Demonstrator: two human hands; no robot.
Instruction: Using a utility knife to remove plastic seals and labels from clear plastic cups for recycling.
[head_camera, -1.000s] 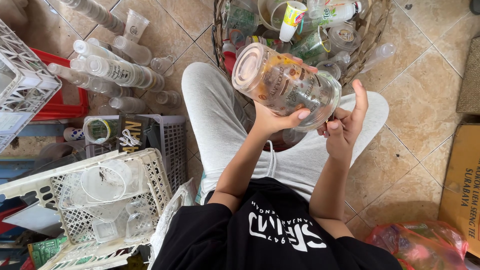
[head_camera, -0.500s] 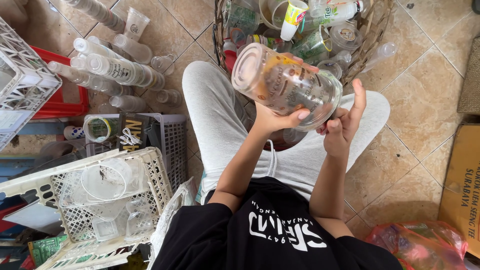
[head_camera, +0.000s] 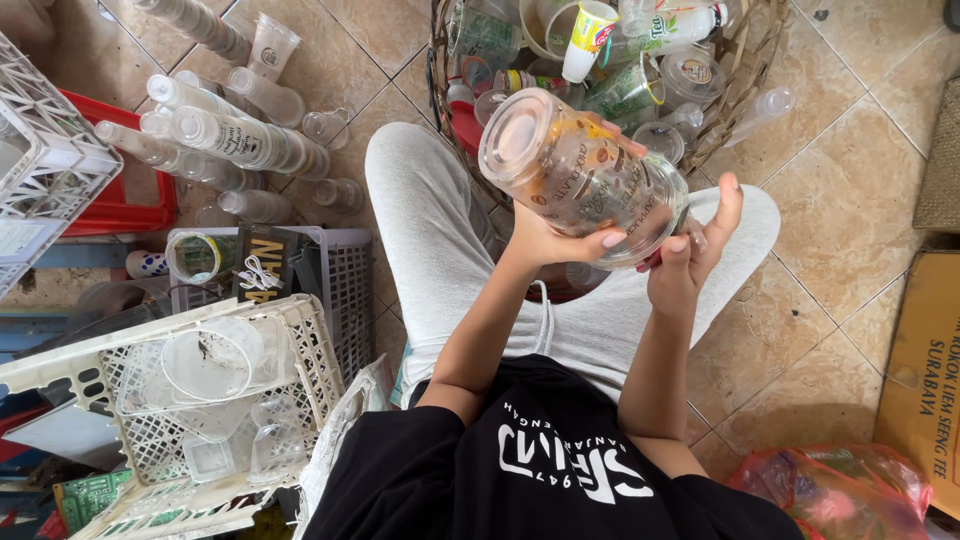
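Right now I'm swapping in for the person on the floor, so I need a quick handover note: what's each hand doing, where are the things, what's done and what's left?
Left hand: grips the clear printed plastic cup from below, cup lying on its side, base toward the camera.
Right hand: at the cup's mouth rim, fingers raised, holding nothing else.
Wicker basket ahead of the knees: full of mixed cups and bottles.
White crate on the left: holds clear cups and lids.
Stacked cups lie on the tiles.
Done: some cups sorted. Left: this cup, the basket.
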